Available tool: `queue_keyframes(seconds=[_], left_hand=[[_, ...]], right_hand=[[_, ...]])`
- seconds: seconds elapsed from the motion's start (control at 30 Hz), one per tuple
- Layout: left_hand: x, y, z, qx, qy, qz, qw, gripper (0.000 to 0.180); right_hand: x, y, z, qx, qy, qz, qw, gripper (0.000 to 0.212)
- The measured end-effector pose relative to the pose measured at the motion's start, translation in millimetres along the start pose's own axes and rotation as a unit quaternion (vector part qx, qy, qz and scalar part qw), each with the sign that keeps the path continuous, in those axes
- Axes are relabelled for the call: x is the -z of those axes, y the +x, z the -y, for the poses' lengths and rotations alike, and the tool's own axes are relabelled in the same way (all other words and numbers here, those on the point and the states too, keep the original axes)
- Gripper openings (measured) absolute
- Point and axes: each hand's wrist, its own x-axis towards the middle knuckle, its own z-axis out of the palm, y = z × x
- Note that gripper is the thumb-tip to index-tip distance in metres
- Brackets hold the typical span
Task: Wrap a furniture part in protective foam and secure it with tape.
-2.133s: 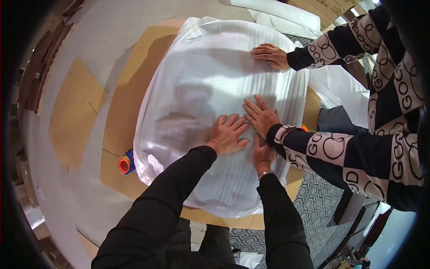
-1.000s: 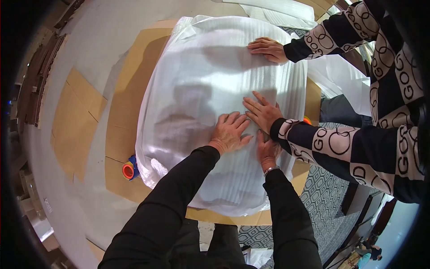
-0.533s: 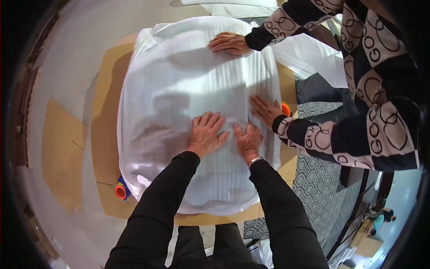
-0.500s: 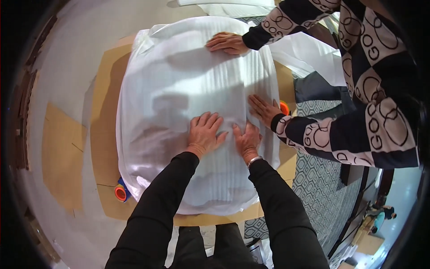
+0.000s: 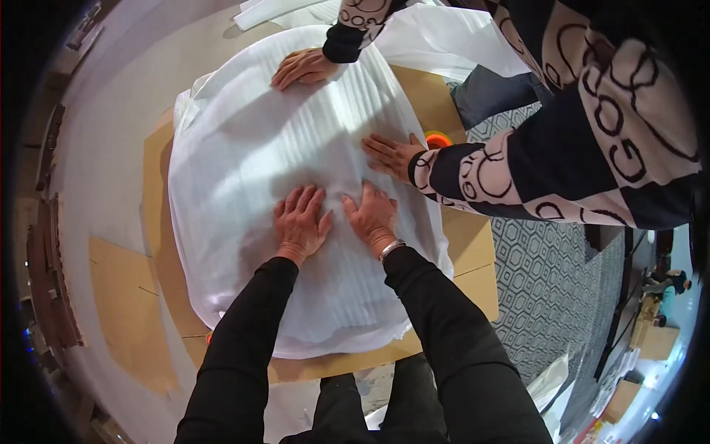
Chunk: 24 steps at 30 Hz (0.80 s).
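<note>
A large, rounded bundle wrapped in white foam sheet (image 5: 244,155) lies on flat brown cardboard. What is inside it is hidden. My left hand (image 5: 299,220) rests palm down on the middle of the sheet, fingers spread and pointing away from me. Just to its right, my right hand (image 5: 372,216) presses on the same sheet with its thumb apart and fingers stretched out, a metal band at the wrist. Neither hand holds anything. A co-worker's hand (image 5: 388,155) lies flat close beyond my right hand, and their other hand (image 5: 305,68) rests on the far part of the sheet.
The cardboard (image 5: 473,248) sticks out around the bundle. An orange tape roll (image 5: 438,140) sits by its right side. Another cardboard piece (image 5: 129,318) lies on the floor at left. The co-worker's checkered sleeve (image 5: 532,174) reaches in from the right, above a patterned rug (image 5: 543,274).
My view has turned and shifted, so the bundle now appears further left. My hands stay on the sheet, the right one slightly more spread. The co-worker leans further in over the bundle.
</note>
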Motion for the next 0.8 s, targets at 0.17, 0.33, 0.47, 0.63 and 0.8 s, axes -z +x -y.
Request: queue_keyframes(seconds=[0.17,0.33,0.47,0.63,0.8], left_hand=[[2.1,14.3,-4.1,-0.004,-0.018,0.027,0.999,0.038],[22.8,51.0,-46.6,0.055,0.022,0.015,0.998,0.024],[24.1,76.6,-90.0,-0.194,0.141,0.373,0.897,0.022],[12.6,79.8,-114.4,-0.245,0.147,0.412,0.865,0.03],[11.9,72.7,-113.3,-0.263,0.163,0.408,0.859,0.034]], right_hand=[[-4.9,1.7,-1.2,-0.003,0.082,-0.031,0.996,0.046],[19.8,-9.3,-9.7,0.045,0.322,-0.042,0.945,0.035],[46.4,-64.3,-52.9,0.042,0.337,0.063,0.938,0.032],[55.9,-126.8,-79.7,0.107,0.251,0.006,0.962,0.04],[65.4,-133.5,-68.9,0.085,0.21,0.082,0.971,0.044]])
